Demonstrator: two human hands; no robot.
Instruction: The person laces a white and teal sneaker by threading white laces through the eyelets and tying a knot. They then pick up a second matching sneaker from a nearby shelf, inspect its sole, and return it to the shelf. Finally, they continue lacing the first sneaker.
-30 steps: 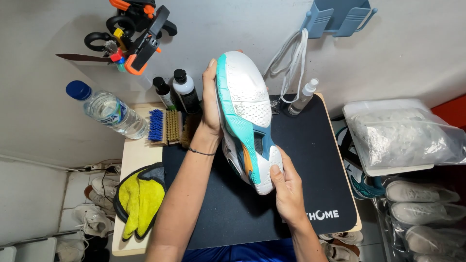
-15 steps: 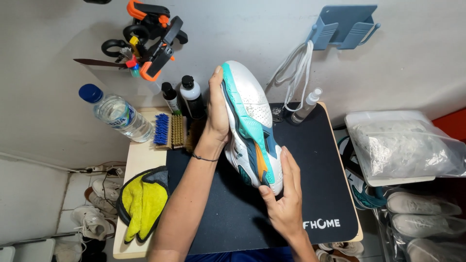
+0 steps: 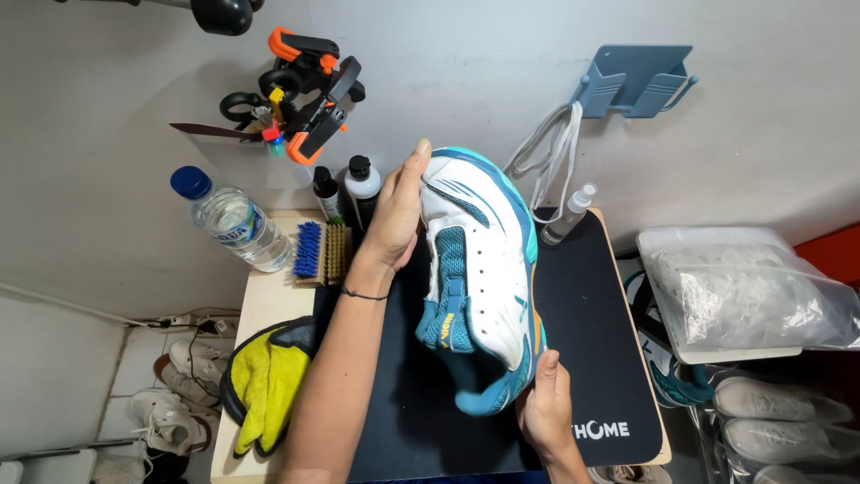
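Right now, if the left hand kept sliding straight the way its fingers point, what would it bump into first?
Probably the wall. The left hand points up along the toe of the white and teal shoe, and nothing shows beyond its fingertips but bare wall, though depth is hard to judge.

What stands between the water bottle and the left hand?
In the head view, two brushes, blue and tan, lie between the bottle and the left hand.

One sneaker; two brushes; three bottles; one cloth
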